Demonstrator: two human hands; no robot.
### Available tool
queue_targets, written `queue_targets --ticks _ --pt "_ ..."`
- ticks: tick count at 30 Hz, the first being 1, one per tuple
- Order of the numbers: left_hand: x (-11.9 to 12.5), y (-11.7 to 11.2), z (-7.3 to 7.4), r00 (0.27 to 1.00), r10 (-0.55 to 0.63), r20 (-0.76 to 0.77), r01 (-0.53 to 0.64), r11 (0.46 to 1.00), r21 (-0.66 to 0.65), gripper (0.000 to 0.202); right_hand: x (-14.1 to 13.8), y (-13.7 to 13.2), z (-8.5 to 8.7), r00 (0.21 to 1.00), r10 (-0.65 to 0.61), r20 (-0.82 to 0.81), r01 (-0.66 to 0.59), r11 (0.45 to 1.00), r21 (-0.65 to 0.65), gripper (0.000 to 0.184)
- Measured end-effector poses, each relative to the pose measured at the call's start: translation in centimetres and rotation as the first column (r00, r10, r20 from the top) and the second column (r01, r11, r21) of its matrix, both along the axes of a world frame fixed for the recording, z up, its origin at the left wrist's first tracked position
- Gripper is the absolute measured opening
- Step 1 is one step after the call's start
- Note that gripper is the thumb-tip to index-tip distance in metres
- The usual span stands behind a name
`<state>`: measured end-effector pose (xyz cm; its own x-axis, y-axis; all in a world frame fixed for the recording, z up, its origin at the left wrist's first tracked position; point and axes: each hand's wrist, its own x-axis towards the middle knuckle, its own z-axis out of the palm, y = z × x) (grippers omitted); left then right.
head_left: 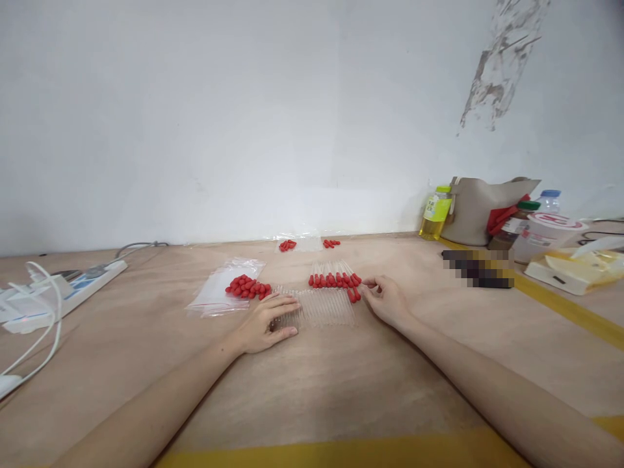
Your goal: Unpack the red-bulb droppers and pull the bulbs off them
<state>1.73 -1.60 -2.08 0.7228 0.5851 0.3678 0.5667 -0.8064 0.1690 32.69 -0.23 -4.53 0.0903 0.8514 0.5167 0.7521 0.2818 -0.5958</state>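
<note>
A row of thin clear tubes (326,307) lies side by side on the brown table. My left hand (268,322) rests over the row's left end, fingers stretched and thumb apart. Behind it is a pile of red rubber caps (246,286), partly on clear plastic bags (214,292). Farther back, a bundle of clear tubes with red caps (334,279) lies with its red ends toward me. Two more red-capped pieces (353,296) lie at its right front. Beside them my right hand (385,299) is closed in a pinch; what its fingertips hold is too small to make out.
Small groups of red caps (287,246) lie on plastic near the wall. A white power strip (73,292) with cables is at left. At right are a yellow-green bottle (435,213), a grey bag (470,211), a tub (546,237), a tissue pack (575,270) and a blurred dark object (478,268).
</note>
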Motion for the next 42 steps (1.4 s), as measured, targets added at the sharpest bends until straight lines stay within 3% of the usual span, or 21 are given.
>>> queue_targets --ticks 6,10,17,23,27,33,38,42 --pt "-0.1 -0.3 0.0 0.997 0.054 0.053 -0.056 0.998 0.042 0.057 -1.6 1.2 2.7 0.968 0.017 0.249 -0.024 0.999 0.024 0.019" --pt "-0.1 -0.5 0.1 0.995 0.082 0.06 -0.084 0.996 0.034 0.063 -3.4 2.6 2.9 0.947 -0.015 0.321 -0.008 0.998 0.07 0.022" --pt "-0.2 -0.8 0.2 0.992 0.112 0.054 -0.114 0.993 0.021 0.065 -4.4 3.7 1.7 0.957 -0.06 0.283 0.031 0.994 0.104 0.02" --pt "-0.1 -0.7 0.0 0.989 0.117 0.09 -0.121 0.992 0.045 0.058 -3.8 2.7 2.5 0.988 -0.114 0.109 0.097 0.985 0.144 0.018" --pt "0.3 -0.5 -0.3 0.978 0.143 0.15 -0.163 0.977 0.135 0.055 -2.7 0.3 2.6 0.995 0.088 0.037 -0.094 0.971 0.219 0.013" --pt "2.2 -1.3 -0.2 0.981 0.1 0.169 -0.155 0.922 0.356 0.044 -3.3 -3.8 1.2 0.908 0.358 0.218 -0.407 0.876 0.258 0.013" --pt "3.5 -1.9 -0.5 0.997 0.045 0.065 -0.068 0.913 0.402 0.02 -4.5 -4.5 0.7 0.865 0.425 0.266 -0.489 0.831 0.265 0.013" --pt "3.8 -1.8 -0.9 0.997 0.063 0.047 -0.076 0.918 0.39 0.02 -4.9 -4.8 0.9 0.859 0.416 0.298 -0.489 0.839 0.238 0.015"
